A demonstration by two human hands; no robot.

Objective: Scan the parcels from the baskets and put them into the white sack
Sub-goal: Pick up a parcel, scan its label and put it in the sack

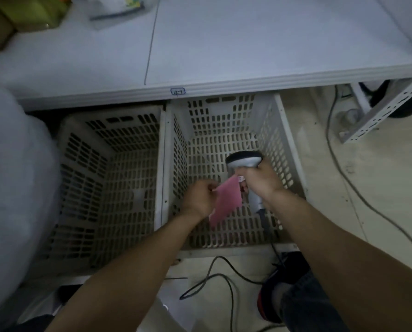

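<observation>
Two baskets (80, 164) (221, 121) down there, one pink parcel (226, 200), one scanner (244, 160), two hands (199, 197) (262, 180). One sack (15, 176) at the edge. Floor cables (224, 279): two, maybe three, they tangle.

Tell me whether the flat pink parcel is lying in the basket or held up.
Held up: the left hand pinches the flat pink parcel by its edge, within the white slotted plastic basket.

My left hand (199, 198) and right hand (262, 180) are bare, and both forearms are uncovered too. At the near right, my leg wears dark blue jeans (308, 305), meeting a dark shoe (268, 300) with a red rim.
</observation>
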